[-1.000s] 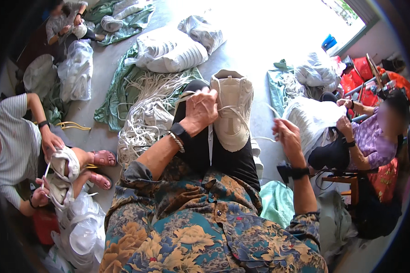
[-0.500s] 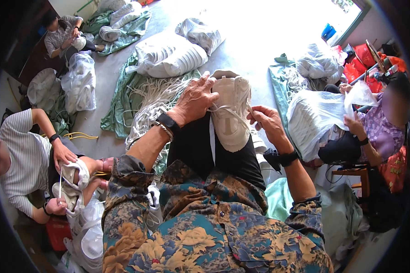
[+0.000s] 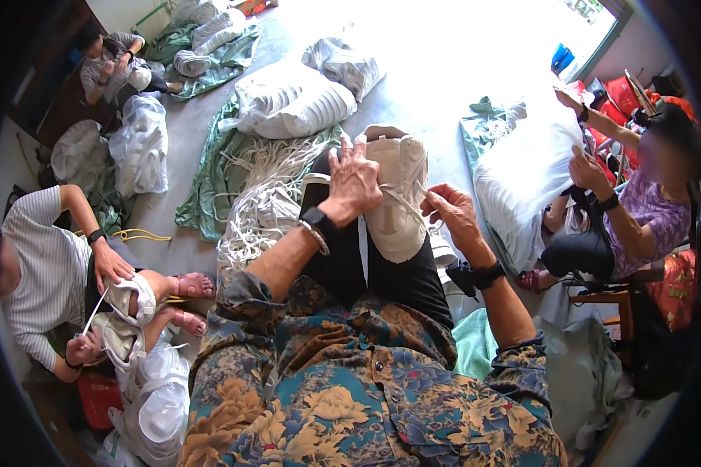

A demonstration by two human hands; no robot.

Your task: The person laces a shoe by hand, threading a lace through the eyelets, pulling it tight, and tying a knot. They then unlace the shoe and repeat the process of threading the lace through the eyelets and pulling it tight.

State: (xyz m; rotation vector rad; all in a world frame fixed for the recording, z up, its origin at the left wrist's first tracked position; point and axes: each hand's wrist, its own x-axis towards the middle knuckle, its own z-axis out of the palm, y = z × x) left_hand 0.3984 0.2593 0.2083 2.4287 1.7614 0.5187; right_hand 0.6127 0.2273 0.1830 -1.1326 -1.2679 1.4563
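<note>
An off-white sneaker lies across my thighs, its toe toward me and its opening away. My left hand is at the shoe's left side, fingers bent, gripping a white shoelace that shows past its left edge. On the right side of the shoe, my right hand pinches a lace end between thumb and forefinger. Lace strands cross the shoe's upper between both hands. Part of the shoe's left edge is hidden behind my left hand.
A heap of white laces lies on green sheeting. Beyond it sit plastic-wrapped shoe bundles. A person on the left handles a white shoe; another on the right holds clear plastic. Someone sits far left.
My left hand has moved down and slightly right along the shoe, with lace now showing at its left. My right hand has barely moved. The person on the right has raised the plastic.
</note>
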